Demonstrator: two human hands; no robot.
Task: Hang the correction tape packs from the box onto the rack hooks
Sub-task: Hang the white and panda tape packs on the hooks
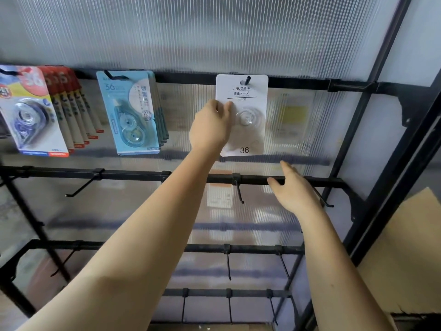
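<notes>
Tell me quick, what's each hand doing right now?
Left hand: pinching the white correction tape pack, which hangs on the top-row hook.
Right hand: open, fingers straight, holding nothing.

- A ribbed translucent panel (214,32) backs everything, lit softly from behind (blurred shapes show through).
- A pale wall (424,44) stands right.
- Brown cardboard (405,254) leans lower right.

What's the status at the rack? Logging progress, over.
Left hand pinching white pack, already on top-rail hook. Right hand open, empty, by the second rail. Nothing in the way.
</notes>
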